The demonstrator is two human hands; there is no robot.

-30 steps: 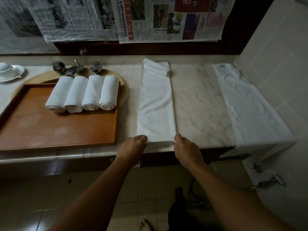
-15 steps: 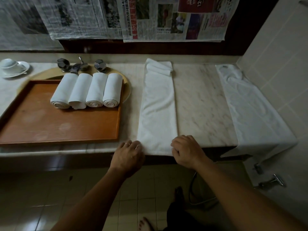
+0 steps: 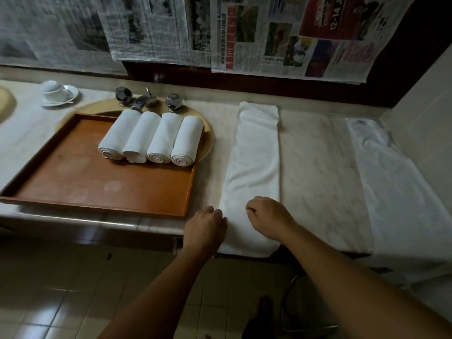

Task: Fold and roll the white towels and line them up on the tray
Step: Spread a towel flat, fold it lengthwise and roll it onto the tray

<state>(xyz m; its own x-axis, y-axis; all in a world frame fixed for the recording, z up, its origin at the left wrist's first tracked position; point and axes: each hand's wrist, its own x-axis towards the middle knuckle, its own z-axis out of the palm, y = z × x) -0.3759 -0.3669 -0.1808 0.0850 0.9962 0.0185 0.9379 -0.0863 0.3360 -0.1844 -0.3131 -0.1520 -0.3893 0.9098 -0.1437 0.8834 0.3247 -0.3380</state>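
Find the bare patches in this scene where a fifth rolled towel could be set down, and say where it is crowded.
Bare: the tray floor in front of the four rolled towels; the marble between the folded towel and the spread towel. Crowded: the tray's far right corner, below the taps.

1. Left hand (image 3: 206,228) fingertips curled under at folded towel (image 3: 253,182) near edge; contact unclear.
2. Right hand (image 3: 267,216) fingertips tucked out of sight on towel.
3. Tray (image 3: 73,189) cut by frame edge at 9 o'clock.
4. Newspaper (image 3: 281,35) text blurred, unreadable; top cut off.
5. Spread towel (image 3: 396,182) cropped at 3 o'clock.
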